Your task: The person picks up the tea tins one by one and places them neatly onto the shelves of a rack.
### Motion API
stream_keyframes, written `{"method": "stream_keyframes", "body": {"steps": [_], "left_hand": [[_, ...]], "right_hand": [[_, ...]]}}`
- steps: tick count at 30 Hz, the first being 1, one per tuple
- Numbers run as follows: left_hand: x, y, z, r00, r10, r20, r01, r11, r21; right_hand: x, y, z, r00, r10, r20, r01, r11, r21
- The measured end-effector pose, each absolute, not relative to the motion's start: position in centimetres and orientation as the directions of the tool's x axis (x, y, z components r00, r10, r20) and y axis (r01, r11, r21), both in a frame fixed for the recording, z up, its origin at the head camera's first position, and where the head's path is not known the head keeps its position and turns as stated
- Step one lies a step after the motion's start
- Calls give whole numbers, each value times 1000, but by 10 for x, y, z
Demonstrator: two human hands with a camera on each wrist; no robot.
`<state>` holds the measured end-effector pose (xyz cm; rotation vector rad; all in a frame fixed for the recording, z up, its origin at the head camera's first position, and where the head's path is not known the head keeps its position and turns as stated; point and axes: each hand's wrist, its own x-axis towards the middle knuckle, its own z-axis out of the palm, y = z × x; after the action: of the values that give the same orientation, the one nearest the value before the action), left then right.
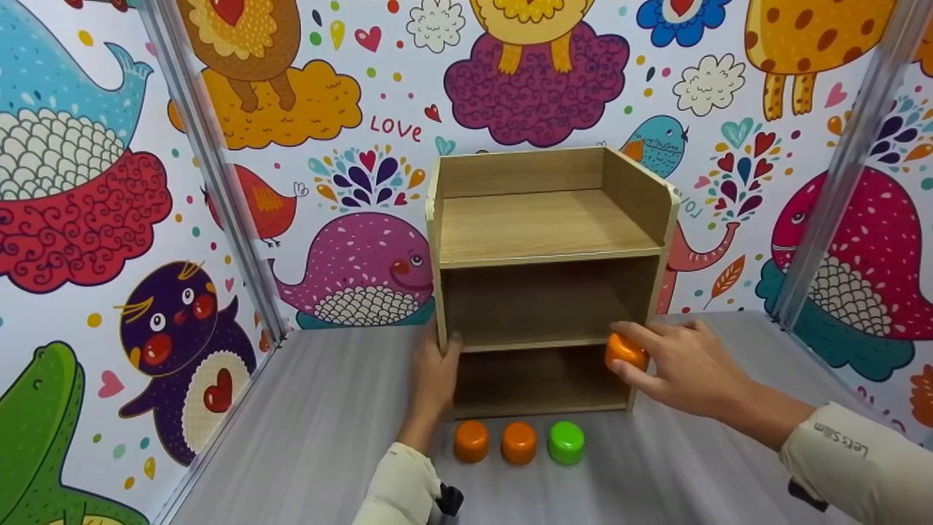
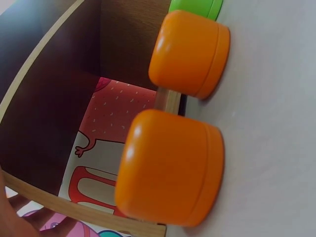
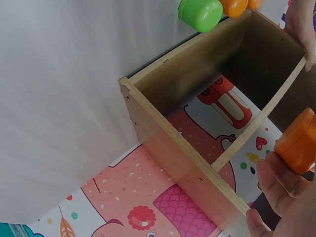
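A small wooden shelf unit (image 1: 547, 343) with an open top tray stands upright on the grey table. My left hand (image 1: 435, 372) grips its left side panel, the thumb on the front edge. Between the thumb and fingers of my right hand (image 1: 689, 364) is a small rounded orange jar (image 1: 625, 353), also seen in the right wrist view as the orange jar (image 3: 298, 140). It is held off the table, by the unit's right front edge at middle-shelf height. In front of the unit, two orange jars (image 1: 471, 442) and one green jar (image 1: 566, 442) sit in a row.
The grey tabletop (image 1: 321, 430) spreads around the unit. Behind it rises a wall (image 1: 393, 87) printed with cartoon animals. Metal corner posts (image 1: 219, 168) stand at left and right. The unit's lower shelf (image 1: 539, 386) and middle shelf lie open to the front.
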<state>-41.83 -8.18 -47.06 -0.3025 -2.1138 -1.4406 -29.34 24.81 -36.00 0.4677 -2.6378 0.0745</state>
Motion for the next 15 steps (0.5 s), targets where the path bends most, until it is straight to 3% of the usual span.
{"method": "stream_keyframes", "body": {"steps": [15], "left_hand": [[-418,-82,-470,-817,-126,563,481,391,785]], "right_hand": [[-302,250,-349,-835,-285,471,-325,946,-2]]}}
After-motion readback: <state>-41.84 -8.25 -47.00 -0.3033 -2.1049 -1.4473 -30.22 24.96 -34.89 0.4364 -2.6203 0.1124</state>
